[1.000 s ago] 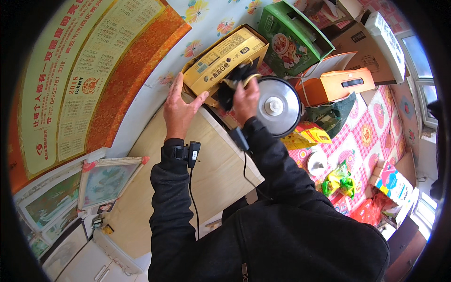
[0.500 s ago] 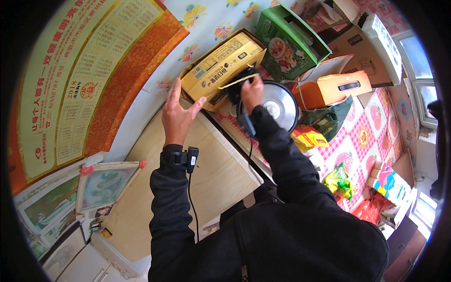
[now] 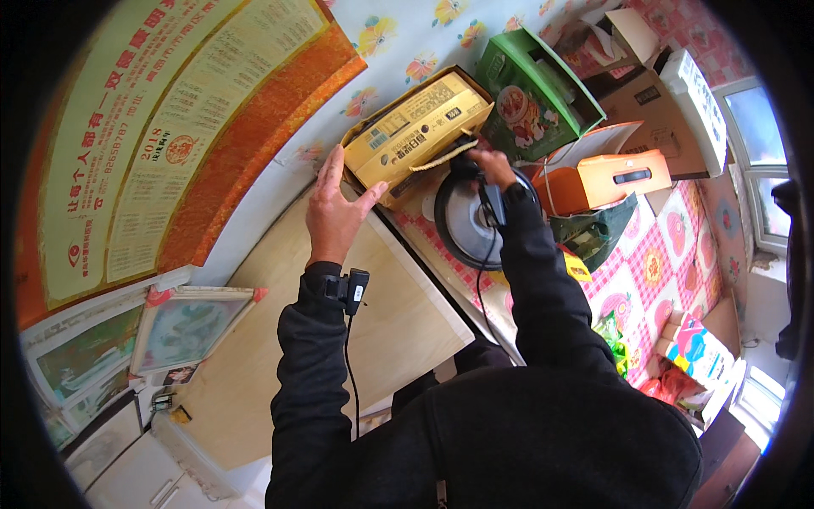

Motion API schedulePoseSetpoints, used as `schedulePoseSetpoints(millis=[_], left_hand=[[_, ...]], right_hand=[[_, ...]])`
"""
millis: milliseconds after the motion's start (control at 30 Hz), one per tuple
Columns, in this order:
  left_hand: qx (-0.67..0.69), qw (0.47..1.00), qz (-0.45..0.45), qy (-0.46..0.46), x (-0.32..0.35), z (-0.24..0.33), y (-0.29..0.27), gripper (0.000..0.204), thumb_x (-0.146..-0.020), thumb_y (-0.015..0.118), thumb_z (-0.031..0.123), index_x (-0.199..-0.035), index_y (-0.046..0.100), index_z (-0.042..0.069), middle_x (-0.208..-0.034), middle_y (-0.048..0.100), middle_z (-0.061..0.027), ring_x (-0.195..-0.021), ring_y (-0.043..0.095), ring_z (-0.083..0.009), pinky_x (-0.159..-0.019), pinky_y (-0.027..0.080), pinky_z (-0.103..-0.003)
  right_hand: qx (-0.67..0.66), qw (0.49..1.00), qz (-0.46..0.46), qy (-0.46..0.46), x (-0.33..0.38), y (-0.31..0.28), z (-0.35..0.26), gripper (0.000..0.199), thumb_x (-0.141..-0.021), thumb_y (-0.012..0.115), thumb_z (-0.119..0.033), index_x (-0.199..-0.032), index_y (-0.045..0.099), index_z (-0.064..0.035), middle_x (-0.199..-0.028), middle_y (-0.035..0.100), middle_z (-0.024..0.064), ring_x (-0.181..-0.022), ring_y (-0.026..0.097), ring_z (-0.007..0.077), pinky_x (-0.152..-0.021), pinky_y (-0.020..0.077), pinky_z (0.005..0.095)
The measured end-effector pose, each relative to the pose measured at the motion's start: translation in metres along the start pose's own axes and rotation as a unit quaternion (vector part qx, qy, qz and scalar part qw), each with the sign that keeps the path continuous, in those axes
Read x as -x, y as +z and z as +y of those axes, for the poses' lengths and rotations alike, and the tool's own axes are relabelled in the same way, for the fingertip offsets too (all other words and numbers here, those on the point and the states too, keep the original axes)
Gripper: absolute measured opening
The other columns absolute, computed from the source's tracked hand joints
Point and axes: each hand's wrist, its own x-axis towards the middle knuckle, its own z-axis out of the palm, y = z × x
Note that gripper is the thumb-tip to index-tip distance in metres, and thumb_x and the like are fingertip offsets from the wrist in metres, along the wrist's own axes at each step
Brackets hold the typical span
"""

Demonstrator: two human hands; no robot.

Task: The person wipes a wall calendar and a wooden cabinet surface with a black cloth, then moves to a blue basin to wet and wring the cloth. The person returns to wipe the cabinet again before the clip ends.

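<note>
In the head view, the left hand (image 3: 337,214) lay flat and open against the near end of a yellow cardboard box (image 3: 415,134), its grip spread wide and clasping nothing. The box sat at the far edge of the counter (image 3: 398,297), against the floral wall. The right hand (image 3: 490,163) reached to the box's right end, its grip pinched on the box's torn flap (image 3: 441,155). Just beside it lay a round silver lid (image 3: 466,225). A green carton (image 3: 530,93) and an orange box (image 3: 606,178) stood further right.
</note>
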Motion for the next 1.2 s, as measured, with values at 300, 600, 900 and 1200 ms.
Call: schedulePoseSetpoints(millis=[300, 600, 900, 1200], left_hand=[[0.019, 0.999, -0.019, -0.029, 0.001, 0.005, -0.004, 0.092, -0.085, 0.092, 0.034, -0.159, 0.050, -0.001, -0.161, 0.054, -0.0239, -0.149, 0.053, -0.0359, -0.122, 0.044, -0.043], [0.030, 0.999, -0.018, -0.027, 0.003, 0.003, 0.000, 0.093, -0.085, 0.092, 0.032, -0.159, 0.048, -0.002, -0.161, 0.053, -0.0241, -0.148, 0.053, -0.0367, -0.122, 0.044, -0.043], [0.002, 1.000, 0.007, 0.011, 0.001, -0.006, 0.001, 0.094, -0.082, 0.094, 0.039, -0.158, 0.051, 0.003, -0.160, 0.056, -0.0192, -0.141, 0.059, -0.0371, -0.114, 0.052, -0.044], [0.020, 1.000, -0.017, -0.015, 0.004, 0.000, -0.004, 0.094, -0.084, 0.093, 0.035, -0.160, 0.049, 0.000, -0.161, 0.054, -0.0222, -0.147, 0.054, -0.0361, -0.120, 0.046, -0.042]], right_hand=[[0.347, 0.904, 0.244, -0.056, 0.094, -0.047, -0.024, 0.049, -0.089, 0.065, -0.044, -0.113, 0.076, -0.0022, -0.114, 0.075, 0.0302, -0.111, 0.072, 0.0451, -0.097, 0.0563, 0.0519], [-0.196, 0.971, 0.103, -0.090, 0.103, -0.053, -0.036, 0.016, -0.094, 0.071, -0.019, -0.094, 0.069, -0.0027, -0.081, 0.068, 0.0033, -0.070, 0.067, 0.0126, -0.059, 0.0555, 0.0315], [-0.185, 0.980, -0.006, 0.073, 0.011, 0.016, -0.033, 0.045, -0.070, 0.091, -0.016, -0.112, 0.077, -0.0156, -0.085, 0.073, 0.0084, -0.086, 0.075, 0.0254, -0.071, 0.0618, 0.0391], [-0.377, 0.899, 0.130, -0.181, 0.044, -0.016, -0.079, 0.017, -0.096, 0.071, -0.015, -0.109, 0.073, -0.0051, -0.092, 0.072, 0.0037, -0.076, 0.071, 0.0164, -0.065, 0.0595, 0.0293]])
